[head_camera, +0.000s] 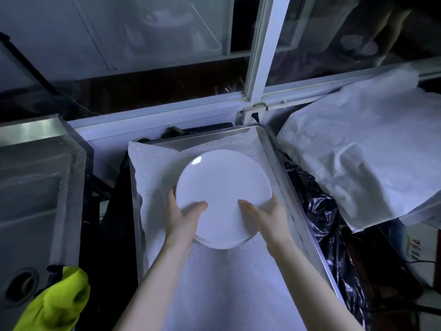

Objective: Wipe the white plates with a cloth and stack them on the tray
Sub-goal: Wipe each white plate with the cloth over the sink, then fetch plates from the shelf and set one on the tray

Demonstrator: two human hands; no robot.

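Note:
A stack of white plates (223,187) sits on the metal tray (284,163), which is lined with a white mesh cloth (222,278). My left hand (185,217) grips the stack's near-left rim, thumb lying on the top plate and fingers hidden under the edge. My right hand (265,217) grips the near-right rim the same way. Several plate edges show at the stack's front. A yellow-green cloth (57,304) lies at the lower left, beside the tray.
A steel sink unit (35,182) stands to the left. A white sheet (367,149) covers something at the right, with black plastic (317,218) beneath it. A window frame (265,56) runs behind the tray.

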